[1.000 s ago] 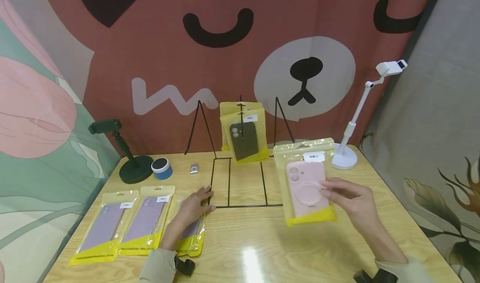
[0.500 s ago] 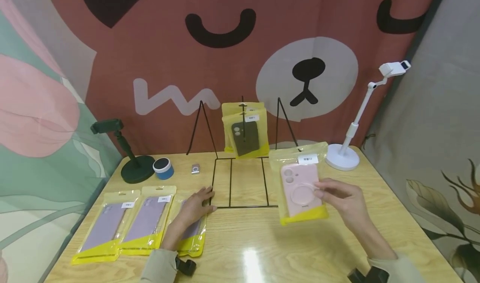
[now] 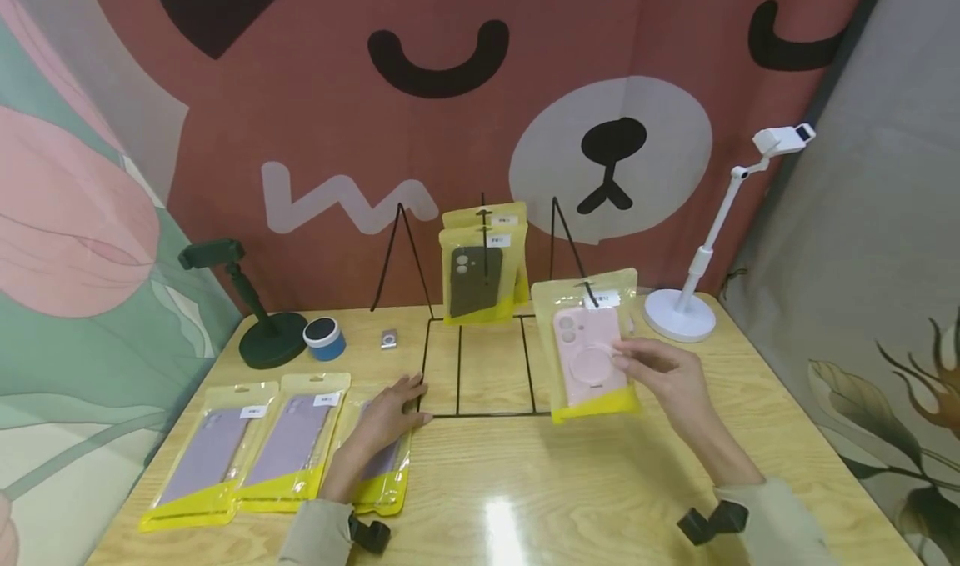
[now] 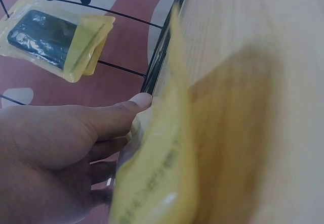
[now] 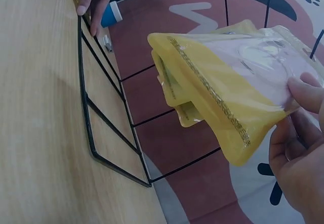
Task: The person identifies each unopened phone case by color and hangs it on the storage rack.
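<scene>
My right hand [image 3: 667, 378] pinches the lower right edge of a bagged pink phone case [image 3: 588, 345], thumb and fingertips on the clear yellow-bottomed pouch. A prong of the black wire display rack [image 3: 480, 415] shows in front of the pouch's top, near its hanging hole; whether it passes through is hard to tell. My left hand [image 3: 386, 420] rests at the rack's front left corner, thumb and fingers touching the base bars. Under that hand lies a bagged purple phone case [image 3: 384, 462], partly hidden. On the middle prong hang bagged phone cases, the front one dark [image 3: 474, 278].
Two more bagged purple cases, one outer [image 3: 206, 453] and one inner [image 3: 288, 441], lie at the left. Behind them stand a dark green phone stand [image 3: 272, 338], a blue jar [image 3: 324, 341] and a small metallic gadget [image 3: 388, 338]. A white stand [image 3: 681, 316] is at the back right.
My right hand has carried the bagged pink case left and back, up to the rack's right prong, which now shows over the pouch. The hanging pouches have swung slightly. My left hand stays put.
</scene>
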`<state>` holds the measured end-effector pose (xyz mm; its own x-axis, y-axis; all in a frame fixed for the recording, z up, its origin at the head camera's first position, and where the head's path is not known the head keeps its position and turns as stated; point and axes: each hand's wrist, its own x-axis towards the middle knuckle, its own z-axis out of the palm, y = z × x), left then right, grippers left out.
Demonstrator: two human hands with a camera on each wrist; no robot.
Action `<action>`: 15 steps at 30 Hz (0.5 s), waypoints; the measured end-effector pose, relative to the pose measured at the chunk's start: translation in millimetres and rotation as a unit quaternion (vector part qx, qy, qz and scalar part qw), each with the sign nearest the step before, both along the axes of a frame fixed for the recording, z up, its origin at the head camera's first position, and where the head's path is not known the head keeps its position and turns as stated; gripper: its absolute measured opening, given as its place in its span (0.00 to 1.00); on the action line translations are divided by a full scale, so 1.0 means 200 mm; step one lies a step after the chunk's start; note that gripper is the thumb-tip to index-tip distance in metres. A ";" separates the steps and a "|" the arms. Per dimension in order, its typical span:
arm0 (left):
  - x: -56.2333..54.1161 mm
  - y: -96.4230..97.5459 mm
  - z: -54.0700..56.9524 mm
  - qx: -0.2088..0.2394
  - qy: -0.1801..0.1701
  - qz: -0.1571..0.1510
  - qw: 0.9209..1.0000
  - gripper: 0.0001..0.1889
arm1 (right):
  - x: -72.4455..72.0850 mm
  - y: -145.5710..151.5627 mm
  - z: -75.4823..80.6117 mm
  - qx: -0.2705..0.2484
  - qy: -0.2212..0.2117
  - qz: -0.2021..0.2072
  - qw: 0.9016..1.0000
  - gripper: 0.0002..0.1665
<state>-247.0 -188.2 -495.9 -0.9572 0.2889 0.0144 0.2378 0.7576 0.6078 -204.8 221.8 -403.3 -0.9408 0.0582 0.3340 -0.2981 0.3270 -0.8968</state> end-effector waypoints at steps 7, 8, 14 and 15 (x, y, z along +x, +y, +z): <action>0.00 0.00 -0.01 -0.004 0.006 -0.005 1.000 0.29 | -0.26 -0.06 -0.01 -0.054 0.019 -0.008 0.998 0.19; 0.00 0.00 -0.01 -0.004 0.006 -0.006 1.000 0.29 | -0.30 -0.07 -0.01 -0.060 0.026 -0.013 0.998 0.19; 0.00 0.00 -0.01 0.003 0.007 -0.004 1.000 0.29 | -0.43 -0.15 0.05 -0.108 0.082 -0.017 0.991 0.12; 0.00 0.00 -0.01 0.003 0.007 -0.004 1.000 0.29 | -0.44 -0.16 0.06 -0.113 0.087 -0.016 0.990 0.11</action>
<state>-247.5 -188.5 -498.2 -0.9547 0.2961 0.0300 0.2525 0.7526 0.6081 -293.1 189.5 -390.9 -0.8665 0.1786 0.4662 -0.4476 0.1355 -0.8839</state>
